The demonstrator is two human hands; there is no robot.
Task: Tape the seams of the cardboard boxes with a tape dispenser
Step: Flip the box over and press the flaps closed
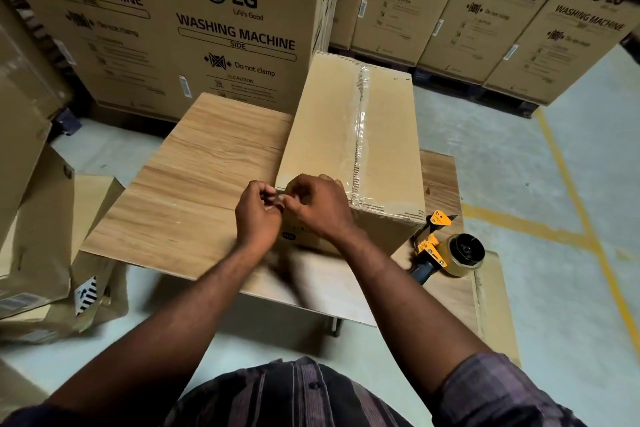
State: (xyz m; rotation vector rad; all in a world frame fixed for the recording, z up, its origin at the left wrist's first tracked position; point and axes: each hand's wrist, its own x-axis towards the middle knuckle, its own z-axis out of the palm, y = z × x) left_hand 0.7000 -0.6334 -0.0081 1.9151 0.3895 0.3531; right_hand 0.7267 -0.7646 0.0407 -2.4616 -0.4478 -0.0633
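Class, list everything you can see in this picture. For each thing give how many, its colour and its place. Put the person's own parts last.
cardboard box: one, brown, on the table, top seam under clear tape
tape dispenser: one, yellow with a clear roll, lying right of the box
table: one, light wood, centre
washing machine cartons: several, brown, stacked behind the table
loose cartons: a few, brown, on the floor at left
floor line: yellow, on the grey floor at right
tape end: apparently one, clear, at the box's near left corner
shirt: one, dark striped, bottom edge
left hand: pinching the tape end
right hand: pinching it too
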